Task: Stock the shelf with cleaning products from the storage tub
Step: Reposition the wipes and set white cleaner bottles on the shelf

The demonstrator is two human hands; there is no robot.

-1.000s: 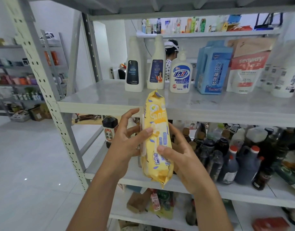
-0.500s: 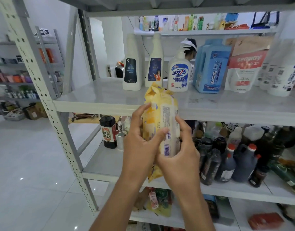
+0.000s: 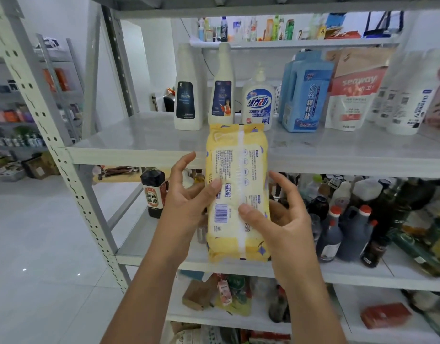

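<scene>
I hold a yellow soft pack (image 3: 237, 167) upright in front of the metal shelf (image 3: 139, 150), its back side with barcode and seam facing me. My left hand (image 3: 189, 204) grips its left edge, thumb on the back. My right hand (image 3: 281, 222) grips its right edge, thumb pressed near the seam. The pack's top reaches just above the front edge of the upper shelf board. On that board stand two white bottles (image 3: 188, 95), a pump bottle (image 3: 257, 100), a blue jug (image 3: 304, 95) and a refill pouch (image 3: 353, 95). The storage tub is out of view.
The board below holds a soy sauce bottle (image 3: 153, 192) and several dark bottles (image 3: 348, 232) on the right. Bare board lies left of the white bottles and along the front of the upper shelf. A perforated upright post (image 3: 52, 135) stands at left. More racks fill the far left.
The pack has been turned from its front to its back side facing me. Both hands shifted to its two edges and the view came closer to the shelf.
</scene>
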